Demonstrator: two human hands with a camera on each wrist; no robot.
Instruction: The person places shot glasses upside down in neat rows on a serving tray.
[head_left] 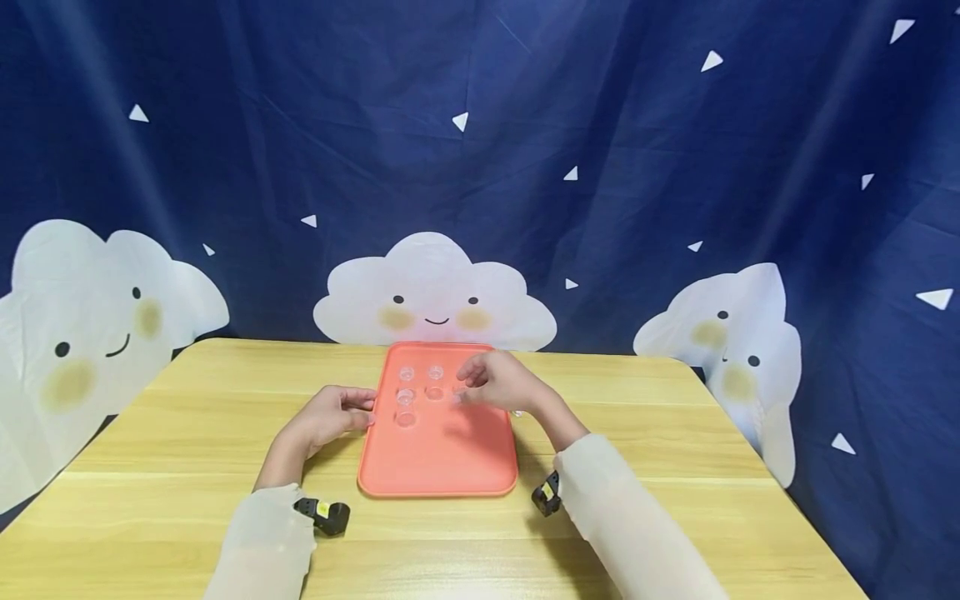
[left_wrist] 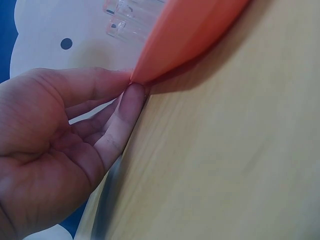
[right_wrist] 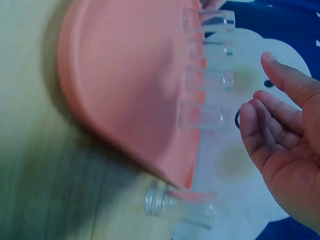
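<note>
A coral-coloured tray (head_left: 442, 467) lies on the table. Several small clear glasses stand on it, one of them a front glass (head_left: 405, 417) on the left side. My left hand (head_left: 327, 419) holds the tray's left edge; in the left wrist view, thumb and fingertips of that hand (left_wrist: 75, 120) meet at the rim. Over the tray's right side is my right hand (head_left: 498, 385), fingers bent and spread. The right wrist view shows nothing between the thumb and fingers of this hand (right_wrist: 285, 120), which are near a clear glass (right_wrist: 205, 115) but apart from it.
Beside the tray's right edge, more clear glassware (right_wrist: 182, 205) stands on the wooden table (head_left: 637, 433), mostly hidden behind my right hand in the head view. A dark blue curtain (head_left: 360, 125) with white clouds hangs behind the table.
</note>
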